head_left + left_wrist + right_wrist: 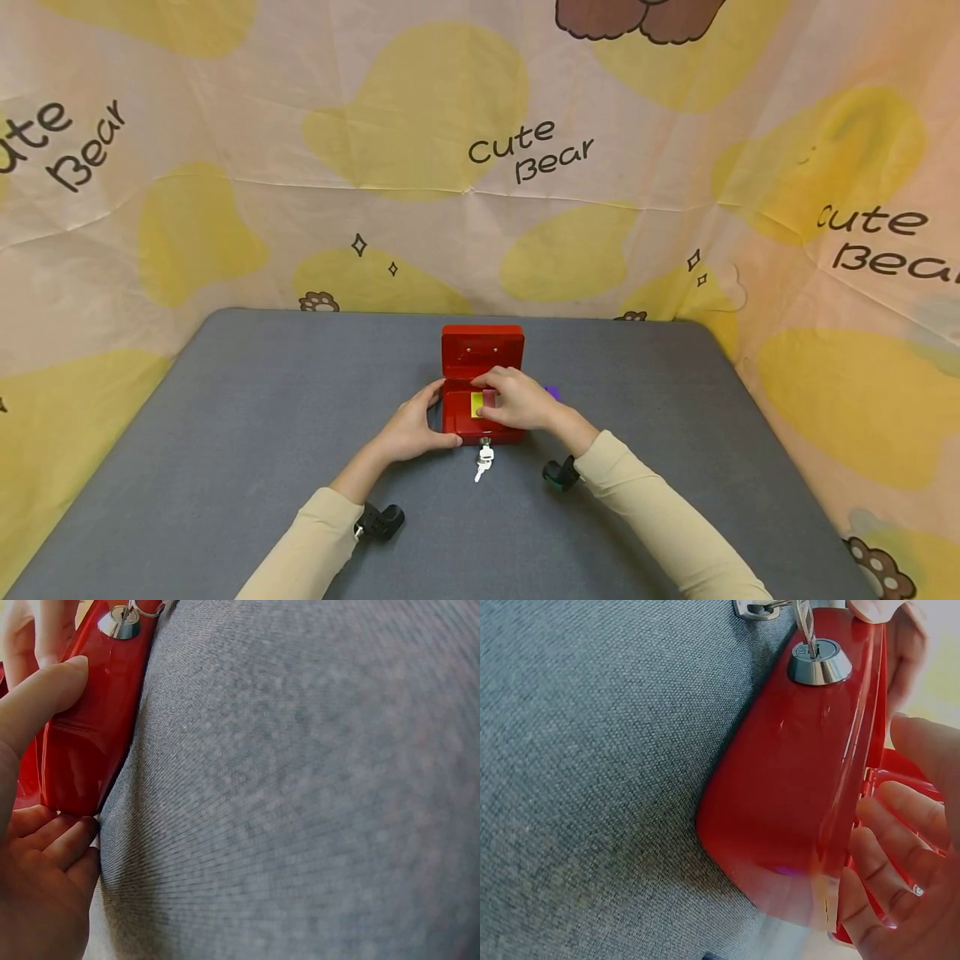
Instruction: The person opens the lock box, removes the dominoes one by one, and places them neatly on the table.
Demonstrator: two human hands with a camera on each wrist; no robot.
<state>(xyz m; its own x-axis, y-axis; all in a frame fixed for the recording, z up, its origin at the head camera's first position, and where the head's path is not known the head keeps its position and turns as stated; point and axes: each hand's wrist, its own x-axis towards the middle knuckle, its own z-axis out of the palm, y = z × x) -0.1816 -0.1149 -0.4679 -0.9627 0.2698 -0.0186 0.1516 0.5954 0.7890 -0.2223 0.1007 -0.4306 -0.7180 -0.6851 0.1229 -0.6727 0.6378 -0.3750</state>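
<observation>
A red cash box sits on the grey table with its lid raised at the back. My left hand grips the box's left side, thumb on the front rim and fingers around the side. Over the box's right half reaches my right hand, thumb and fingers apart. Near its thumb, inside the box, show a yellow square piece and a pink piece, the pink one partly covered. In the right wrist view, the fingers lie at the rim, and the box wall hides the inside.
Keys hang from the lock on the box's front. A purple piece shows behind my right wrist. Black wrist devices are strapped below both sleeves. A patterned cloth rises behind the grey table.
</observation>
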